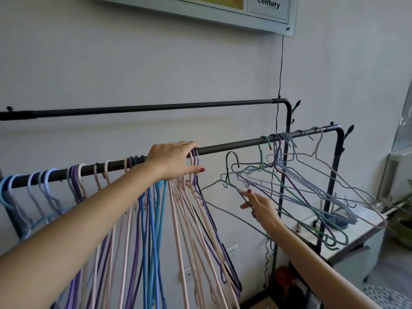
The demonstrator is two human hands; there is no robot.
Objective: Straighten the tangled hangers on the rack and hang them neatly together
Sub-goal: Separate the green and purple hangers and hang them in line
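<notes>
The front rail of a black rack carries a row of pink, purple and blue hangers hanging close together on its left half. My left hand lies over the rail at the right end of that row, fingers curled over the bar beside the last hooks. My right hand pinches the shoulder wire of a green hanger, whose hook is off the rail and in the air. Further right a tangled bunch of green, purple and pale hangers hangs crookedly from the rail.
A second, higher rail runs behind, close to the wall. A thin black cable drops past the rack's right end. A white table and a potted plant stand to the right. Wall sockets sit low behind the hangers.
</notes>
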